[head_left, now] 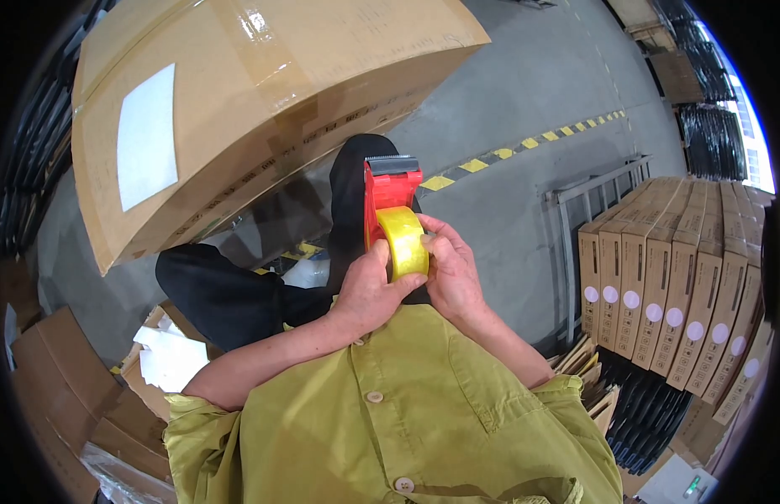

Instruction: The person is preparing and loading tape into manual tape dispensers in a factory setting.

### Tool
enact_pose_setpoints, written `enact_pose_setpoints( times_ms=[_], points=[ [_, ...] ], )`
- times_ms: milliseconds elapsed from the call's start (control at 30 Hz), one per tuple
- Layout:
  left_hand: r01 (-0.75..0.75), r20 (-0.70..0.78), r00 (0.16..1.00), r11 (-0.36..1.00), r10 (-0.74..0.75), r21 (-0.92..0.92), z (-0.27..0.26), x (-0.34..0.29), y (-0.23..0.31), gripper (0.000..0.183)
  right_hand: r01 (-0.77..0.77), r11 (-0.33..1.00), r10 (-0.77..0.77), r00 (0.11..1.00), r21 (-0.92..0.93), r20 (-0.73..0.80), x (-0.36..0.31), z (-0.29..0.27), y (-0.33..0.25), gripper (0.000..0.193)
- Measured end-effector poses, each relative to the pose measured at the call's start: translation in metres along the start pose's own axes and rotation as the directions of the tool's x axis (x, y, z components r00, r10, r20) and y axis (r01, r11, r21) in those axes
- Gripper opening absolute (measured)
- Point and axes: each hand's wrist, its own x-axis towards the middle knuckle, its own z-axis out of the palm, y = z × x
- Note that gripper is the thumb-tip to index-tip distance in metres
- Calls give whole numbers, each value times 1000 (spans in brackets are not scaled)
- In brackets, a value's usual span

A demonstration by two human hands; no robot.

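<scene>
Red plastic tape dispenser (388,191) with a yellow tape roll (404,242) is held close in front of the chest, over the grey concrete floor (524,101). Left hand (369,290) wraps the roll's side, thumb pressed on the tape. Right hand (451,270) curls on the other side, fingertips pinching at the roll's edge. Risk: serrated metal blade (392,164) sits just above; a slip could nick a finger, or the tape end could restick. Large taped brown cardboard box (239,92) is ahead.

The scene is lit brightly and evenly from above, glare is seen on the shiny tape across the big cardboard box (264,84), soft shadows are cast on the grey floor (533,76), and straight lines are bent near the dark round rim.
</scene>
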Motion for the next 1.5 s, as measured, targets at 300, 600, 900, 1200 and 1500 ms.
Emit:
enact_pose_setpoints(
  times_ms=[300,600,900,1200,1500],
  points=[
    [-61,-35,998,998,61,-22,2,-2,-4,36,-84,996,86,994,-43,63,-2,-1,-14,32],
    [-77,-45,996,990,73,-117,1,1,-9,37,-72,984,82,995,-161,60,-1,-1,-22,31],
    [-48,-36,998,986,42,-162,-4,0,-3,36,607,299,-309,792,-737,527,12,-15,-53,15],
    [-43,-30,999,993,40,-114,-3,-1,-4,38,771,-107,-123,617,-628,778,24,-15,-65,20],
    [-66,-42,997,991,62,-112,-3,0,-9,39,858,-434,170,376,-273,911,32,-3,-80,23]
  ],
)
